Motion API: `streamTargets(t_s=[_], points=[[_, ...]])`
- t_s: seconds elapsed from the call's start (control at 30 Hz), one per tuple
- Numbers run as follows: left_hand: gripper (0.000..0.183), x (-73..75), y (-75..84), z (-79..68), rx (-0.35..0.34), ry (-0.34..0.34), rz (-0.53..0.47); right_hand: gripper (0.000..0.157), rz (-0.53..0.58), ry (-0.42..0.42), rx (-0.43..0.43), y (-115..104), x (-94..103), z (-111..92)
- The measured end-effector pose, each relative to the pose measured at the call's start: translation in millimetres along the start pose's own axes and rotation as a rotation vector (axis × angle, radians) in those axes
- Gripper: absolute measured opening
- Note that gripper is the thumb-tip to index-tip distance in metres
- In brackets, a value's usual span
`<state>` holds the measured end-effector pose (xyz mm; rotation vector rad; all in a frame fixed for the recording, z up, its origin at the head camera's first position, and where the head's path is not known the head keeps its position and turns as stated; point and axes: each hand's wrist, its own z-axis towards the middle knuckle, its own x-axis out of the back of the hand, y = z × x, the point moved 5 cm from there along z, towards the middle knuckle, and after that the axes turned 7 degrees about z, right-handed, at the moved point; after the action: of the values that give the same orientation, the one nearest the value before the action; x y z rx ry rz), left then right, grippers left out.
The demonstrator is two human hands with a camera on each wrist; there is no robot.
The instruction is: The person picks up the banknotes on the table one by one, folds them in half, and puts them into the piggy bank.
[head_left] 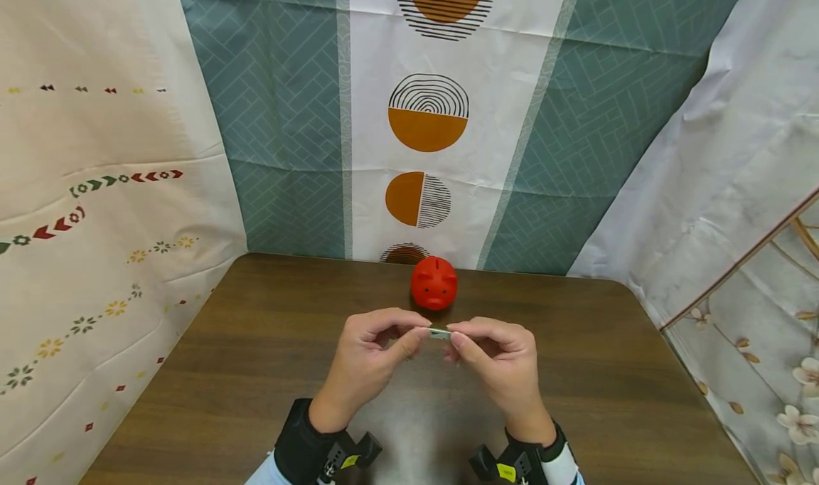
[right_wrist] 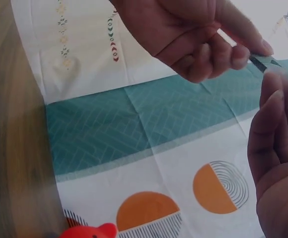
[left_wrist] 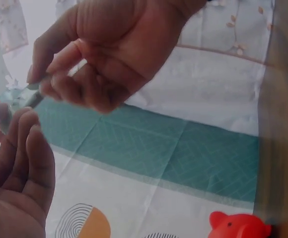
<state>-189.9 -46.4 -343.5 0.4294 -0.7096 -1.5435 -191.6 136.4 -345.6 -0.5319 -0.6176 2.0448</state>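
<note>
A small, folded greenish paper [head_left: 439, 333] is stretched between the fingertips of both hands above the table. My left hand [head_left: 370, 357] pinches its left end with thumb and index finger. Its right end sits between the thumb and index finger of my right hand [head_left: 502, 357]. In the right wrist view, the folded paper [right_wrist: 266, 63] shows a dark edge and a pale-green face. Just beyond the hands, a red piggy bank [head_left: 434, 283] stands upright on the table and faces me.
The brown wooden table [head_left: 595, 371] reaches back to a green-and-white patterned cloth [head_left: 288, 115] hanging behind it. A cream curtain [head_left: 115, 257] borders the left side, and a floral white curtain [head_left: 736, 257] the right. Both wrists wear black straps with small cameras.
</note>
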Motion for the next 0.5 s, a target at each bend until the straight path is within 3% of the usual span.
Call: streamTargets(t_s=[0.1, 0.33, 0.5], points=[[0.019, -3.3, -2.0, -0.6, 0.023, -0.019, -0.03, 0.026, -0.029, -0.008, 0.023, 0.5, 0.4, 0.2], [0.019, -8.6, 0.3, -0.3, -0.057, -0.039, 0.006, 0.035, -0.128, -0.036, 0.013, 2.5, -0.5, 0.6], [0.018, -9.6, 0.3, 0.0, -0.059, -0.024, 0.023, 0.036, -0.185, -0.026, -0.004, 1.5, -1.0, 1.8]])
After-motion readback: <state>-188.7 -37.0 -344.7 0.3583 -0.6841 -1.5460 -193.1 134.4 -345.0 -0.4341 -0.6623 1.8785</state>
